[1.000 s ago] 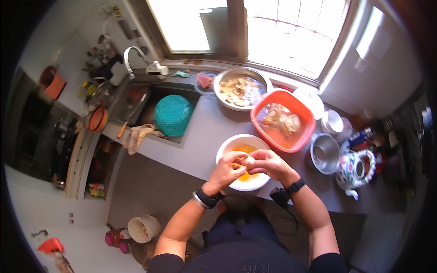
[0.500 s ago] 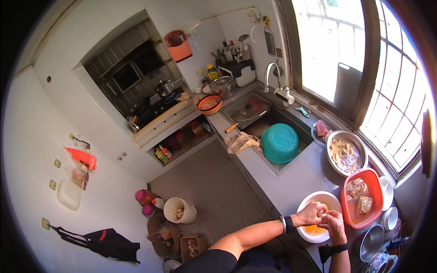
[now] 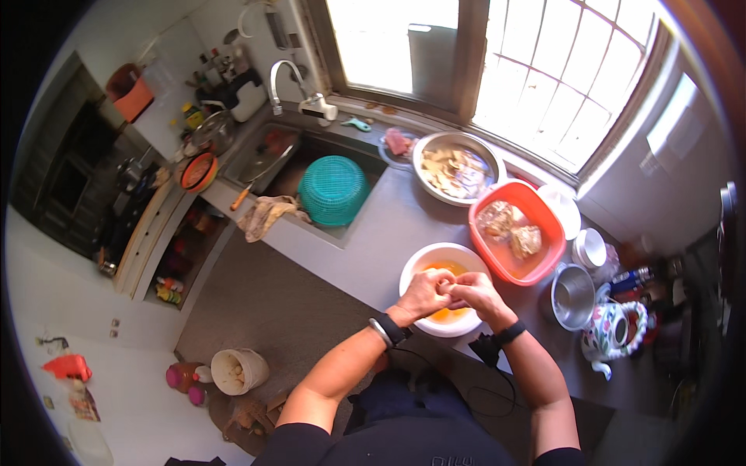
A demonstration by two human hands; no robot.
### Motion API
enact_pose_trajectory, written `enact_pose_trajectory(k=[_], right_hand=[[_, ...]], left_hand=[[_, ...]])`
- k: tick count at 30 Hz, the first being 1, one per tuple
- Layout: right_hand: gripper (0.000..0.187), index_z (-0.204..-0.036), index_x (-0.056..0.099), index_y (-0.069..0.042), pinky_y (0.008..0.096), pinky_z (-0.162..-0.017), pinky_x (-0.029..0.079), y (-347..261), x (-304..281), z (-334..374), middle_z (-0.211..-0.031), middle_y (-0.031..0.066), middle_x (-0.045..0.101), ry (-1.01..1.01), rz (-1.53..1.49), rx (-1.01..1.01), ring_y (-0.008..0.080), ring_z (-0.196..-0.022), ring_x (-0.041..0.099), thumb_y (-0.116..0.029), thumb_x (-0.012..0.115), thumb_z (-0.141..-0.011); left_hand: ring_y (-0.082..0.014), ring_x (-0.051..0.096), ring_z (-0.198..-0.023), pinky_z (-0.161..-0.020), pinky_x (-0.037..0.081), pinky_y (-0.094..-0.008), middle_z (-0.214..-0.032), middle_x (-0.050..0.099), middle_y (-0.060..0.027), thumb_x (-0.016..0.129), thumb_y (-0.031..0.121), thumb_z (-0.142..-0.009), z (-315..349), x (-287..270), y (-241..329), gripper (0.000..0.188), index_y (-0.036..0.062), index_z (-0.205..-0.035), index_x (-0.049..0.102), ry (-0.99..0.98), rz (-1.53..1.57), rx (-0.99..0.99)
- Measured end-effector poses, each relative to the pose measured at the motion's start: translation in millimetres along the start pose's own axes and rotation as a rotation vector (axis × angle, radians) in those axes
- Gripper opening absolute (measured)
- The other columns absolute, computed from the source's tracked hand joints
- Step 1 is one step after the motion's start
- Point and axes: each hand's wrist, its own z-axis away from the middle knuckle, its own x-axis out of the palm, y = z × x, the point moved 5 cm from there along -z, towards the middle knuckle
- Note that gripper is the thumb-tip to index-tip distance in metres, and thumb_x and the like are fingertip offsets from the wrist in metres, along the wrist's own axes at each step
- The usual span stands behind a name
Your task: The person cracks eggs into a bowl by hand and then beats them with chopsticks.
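My left hand (image 3: 423, 297) and my right hand (image 3: 479, 294) meet fingertip to fingertip above a white bowl (image 3: 444, 249). Both are closed round a small pale, rounded thing that looks like an egg (image 3: 444, 286), mostly hidden by the fingers. Orange-yellow egg liquid (image 3: 449, 315) lies in the bowl below. Just beyond my right hand stands a red basin (image 3: 475, 239) holding brownish chunks in cloudy liquid.
Behind the basin is a steel bowl (image 3: 420, 172) of pale slices. A teal colander (image 3: 334, 190) sits upside down in the sink (image 3: 359, 225). To the right are a metal pot (image 3: 573, 295) and a floral teapot (image 3: 602, 334). A black plug with a cable (image 3: 486, 349) lies near my right wrist.
The view has swung to the right, so the counter and both forearms now show nearer the middle. My hands stay together over the bowl, still pinching the small pale thing.
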Motion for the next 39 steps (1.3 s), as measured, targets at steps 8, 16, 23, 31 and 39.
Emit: enact_pose_trajectory(k=[8, 16, 23, 31, 39], right_hand=[[0.033, -0.094, 0.065, 0.01, 0.0261, -0.061, 0.058, 14, -11, 3, -0.082, 0.0107, 0.066, 0.038, -0.014, -0.021, 0.0167, -0.069, 0.066, -0.018, 0.073, -0.078], [0.032, -0.096, 0.064, 0.011, 0.026, -0.067, 0.059, 13, -10, 1, -0.086, 0.0105, 0.064, 0.019, 0.0, 0.013, 0.0159, -0.075, 0.066, -0.014, 0.073, -0.078], [0.035, -0.099, 0.064, 0.01, 0.0267, -0.071, 0.058, 14, -12, 3, -0.088, 0.0105, 0.065, 0.001, -0.005, 0.037, 0.0159, -0.077, 0.066, -0.016, 0.073, -0.078], [0.032, -0.099, 0.067, 0.01, 0.0247, -0.067, 0.058, 7, -14, 7, -0.085, 0.0099, 0.066, -0.08, -0.049, 0.003, 0.0148, -0.073, 0.066, -0.014, 0.073, -0.078], [0.029, -0.099, 0.067, 0.009, 0.0258, -0.07, 0.058, 12, -14, 0, -0.085, 0.0107, 0.067, -0.025, 0.037, 0.021, 0.0157, -0.073, 0.066, -0.01, 0.069, -0.078]], left_hand=[[-0.0146, 0.067, -0.073, -0.069, 0.055, -0.0276, -0.083, 0.069, -0.008, 0.068, 0.012, -0.076, 0, 14, -3, 0.023, 0.0, -0.095, 0.068, -0.083, 0.119, -0.12], [-0.0152, 0.066, -0.073, -0.07, 0.055, -0.0287, -0.083, 0.068, -0.008, 0.069, 0.016, -0.075, -1, 10, 2, 0.025, 0.0002, -0.094, 0.068, -0.078, 0.046, -0.124], [-0.0151, 0.065, -0.073, -0.071, 0.054, -0.028, -0.084, 0.069, -0.0088, 0.069, 0.017, -0.076, 0, 9, -1, 0.025, -0.0005, -0.094, 0.069, -0.095, 0.067, -0.182], [-0.0146, 0.065, -0.073, -0.069, 0.054, -0.0273, -0.085, 0.069, -0.0097, 0.068, 0.016, -0.077, -5, 8, 0, 0.026, -0.0009, -0.097, 0.069, -0.147, 0.095, -0.109], [-0.0166, 0.066, -0.072, -0.068, 0.054, -0.0289, -0.082, 0.069, -0.011, 0.068, 0.015, -0.075, -6, 11, -5, 0.024, 0.0007, -0.095, 0.071, -0.118, -0.011, -0.091]])
